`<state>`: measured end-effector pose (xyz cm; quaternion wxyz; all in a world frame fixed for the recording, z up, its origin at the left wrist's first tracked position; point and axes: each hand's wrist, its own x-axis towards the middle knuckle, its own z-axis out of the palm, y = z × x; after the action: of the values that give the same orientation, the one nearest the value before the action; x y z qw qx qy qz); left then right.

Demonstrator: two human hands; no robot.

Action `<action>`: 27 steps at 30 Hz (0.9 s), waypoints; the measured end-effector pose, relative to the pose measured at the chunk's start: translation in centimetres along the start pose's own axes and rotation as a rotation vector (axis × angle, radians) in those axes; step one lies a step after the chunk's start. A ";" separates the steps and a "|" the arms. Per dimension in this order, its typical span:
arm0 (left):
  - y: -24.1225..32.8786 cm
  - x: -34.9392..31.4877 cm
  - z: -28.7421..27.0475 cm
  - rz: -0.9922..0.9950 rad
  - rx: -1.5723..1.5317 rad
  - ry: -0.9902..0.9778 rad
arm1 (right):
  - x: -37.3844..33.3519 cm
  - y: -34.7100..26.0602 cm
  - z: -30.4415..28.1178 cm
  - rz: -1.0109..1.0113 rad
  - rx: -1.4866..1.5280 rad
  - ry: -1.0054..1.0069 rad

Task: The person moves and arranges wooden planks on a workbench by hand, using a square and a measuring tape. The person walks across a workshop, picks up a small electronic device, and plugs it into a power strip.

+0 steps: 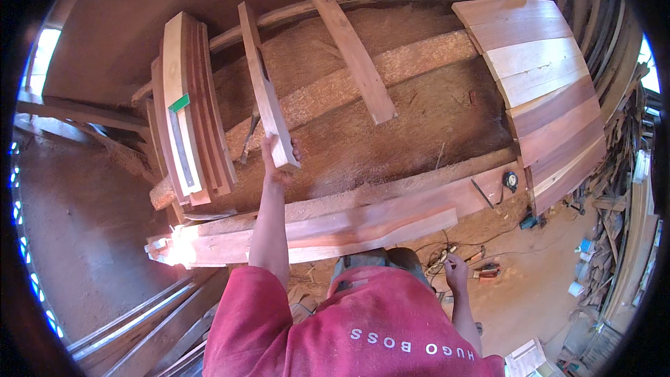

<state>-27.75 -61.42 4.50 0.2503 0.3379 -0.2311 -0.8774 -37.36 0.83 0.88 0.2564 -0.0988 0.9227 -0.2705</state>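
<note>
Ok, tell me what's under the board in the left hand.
The rough beam shows on both sides of the board, so it passes beneath; the curved timber likewise crosses below the board's far end. The stretches directly behind the board and left hand are covered.

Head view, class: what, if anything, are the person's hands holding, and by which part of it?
The left hand holds a wooden beam by its near end; whether the right hand holds anything cannot be told.

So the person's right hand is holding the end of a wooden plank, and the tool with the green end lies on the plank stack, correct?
Not quite: the head view shows the left hand holding the wooden plank. The rest is right.
</note>
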 end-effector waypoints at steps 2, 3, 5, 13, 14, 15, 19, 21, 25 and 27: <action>1.4 -1.4 0.8 0.061 0.018 -0.020 | 0.7 -0.3 -0.1 -0.059 -0.003 -0.007; 1.8 -2.3 0.6 0.039 -0.062 -0.085 | 0.9 -0.4 0.0 -0.064 0.038 -0.018; 2.2 -4.3 1.0 0.020 -0.132 -0.166 | 1.3 -1.2 0.0 -0.072 0.091 -0.017; -4.3 -21.9 -2.7 -0.134 0.238 -0.104 | 2.0 -7.4 -2.0 -0.134 0.455 0.252; -4.8 -23.7 -3.1 -0.155 0.322 -0.123 | 2.5 -8.2 -2.5 -0.103 0.513 0.253; -5.6 -25.0 -2.0 -0.168 0.320 -0.133 | 3.7 -8.1 -2.5 -0.180 0.511 0.256; -7.7 -30.0 1.6 0.204 0.975 -0.205 | 7.0 -13.2 -4.4 -0.165 0.786 0.159; -8.3 -31.2 1.9 0.223 1.209 -0.316 | 8.5 -14.5 -5.6 -0.099 1.060 0.028; -7.3 -33.6 2.6 0.424 1.731 -0.443 | 7.8 -20.1 -8.7 -0.076 1.402 -0.186; -6.9 -34.5 4.6 0.344 1.906 -0.439 | 5.9 -21.3 -10.3 -0.156 1.742 -0.132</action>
<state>-10.72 -34.55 20.09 -0.0504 0.1900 -0.9270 -0.3196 -46.81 -14.23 17.55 0.2743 0.0538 0.3617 -0.8894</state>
